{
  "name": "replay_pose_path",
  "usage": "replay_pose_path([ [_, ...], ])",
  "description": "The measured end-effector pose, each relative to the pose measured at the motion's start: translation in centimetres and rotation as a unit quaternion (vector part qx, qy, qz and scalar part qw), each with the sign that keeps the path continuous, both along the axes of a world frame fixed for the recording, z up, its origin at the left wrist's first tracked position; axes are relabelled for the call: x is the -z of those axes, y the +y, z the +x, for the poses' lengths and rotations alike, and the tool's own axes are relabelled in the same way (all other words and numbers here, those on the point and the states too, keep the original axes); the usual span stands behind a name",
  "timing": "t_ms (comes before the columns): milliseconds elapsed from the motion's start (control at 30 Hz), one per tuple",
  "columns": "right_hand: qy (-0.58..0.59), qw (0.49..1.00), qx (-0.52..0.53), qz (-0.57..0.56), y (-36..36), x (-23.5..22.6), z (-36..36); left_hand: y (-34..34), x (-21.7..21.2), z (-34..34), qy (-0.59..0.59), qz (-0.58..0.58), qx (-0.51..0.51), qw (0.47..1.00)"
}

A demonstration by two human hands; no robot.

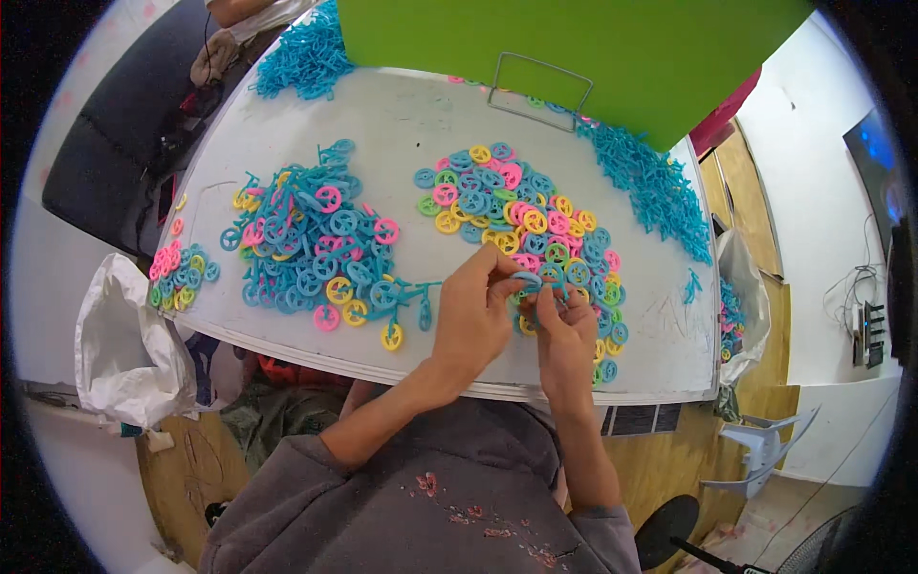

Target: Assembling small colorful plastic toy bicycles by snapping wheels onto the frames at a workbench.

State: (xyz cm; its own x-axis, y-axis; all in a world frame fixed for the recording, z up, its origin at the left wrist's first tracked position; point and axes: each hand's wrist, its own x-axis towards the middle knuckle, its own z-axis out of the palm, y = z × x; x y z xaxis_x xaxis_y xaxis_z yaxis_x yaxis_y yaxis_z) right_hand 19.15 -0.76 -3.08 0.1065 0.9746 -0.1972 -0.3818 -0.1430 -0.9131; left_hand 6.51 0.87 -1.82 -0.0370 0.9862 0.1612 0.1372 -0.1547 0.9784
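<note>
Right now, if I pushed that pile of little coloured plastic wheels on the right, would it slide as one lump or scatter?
Probably scatter: the pile of wheels is loose, separate pieces lying flat on the smooth white table. They look thin and light, likely stiff. Flat, they should slide rather than roll. The left hand and right hand pinch one blue wheel easily.

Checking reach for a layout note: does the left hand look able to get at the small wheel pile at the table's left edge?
Probably yes: the left hand has open tabletop between it and that small wheel pile, though it now pinches a blue wheel.
</note>
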Motion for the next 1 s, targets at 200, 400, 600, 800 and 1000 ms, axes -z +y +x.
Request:
replay_pose_path([
  [200, -0.258, 0.96, 0.033, 0.105, 0.5, -2.2, -0.8, 0.5, -1.1, -1.6, -0.042, -0.011, 0.038, 0.998],
  [400, -0.439, 0.874, 0.016, 0.208, 1.2, -1.2, 1.2, 0.5, -0.2, -1.6, -0.055, -0.042, 0.045, 0.997],
  [600, -0.385, 0.909, 0.037, 0.155, 1.1, -1.0, 0.5, 0.1, -0.2, -1.0, -0.087, -0.026, 0.017, 0.996],
  [800, -0.349, 0.929, 0.049, 0.11, 0.8, -1.5, -0.1, 0.0, -0.2, -0.7, 0.008, 0.041, -0.031, 0.999],
  [1000, -0.388, 0.913, 0.078, 0.1, 0.4, -1.8, -0.4, -0.1, -0.5, -0.7, 0.049, 0.06, -0.044, 0.996],
])
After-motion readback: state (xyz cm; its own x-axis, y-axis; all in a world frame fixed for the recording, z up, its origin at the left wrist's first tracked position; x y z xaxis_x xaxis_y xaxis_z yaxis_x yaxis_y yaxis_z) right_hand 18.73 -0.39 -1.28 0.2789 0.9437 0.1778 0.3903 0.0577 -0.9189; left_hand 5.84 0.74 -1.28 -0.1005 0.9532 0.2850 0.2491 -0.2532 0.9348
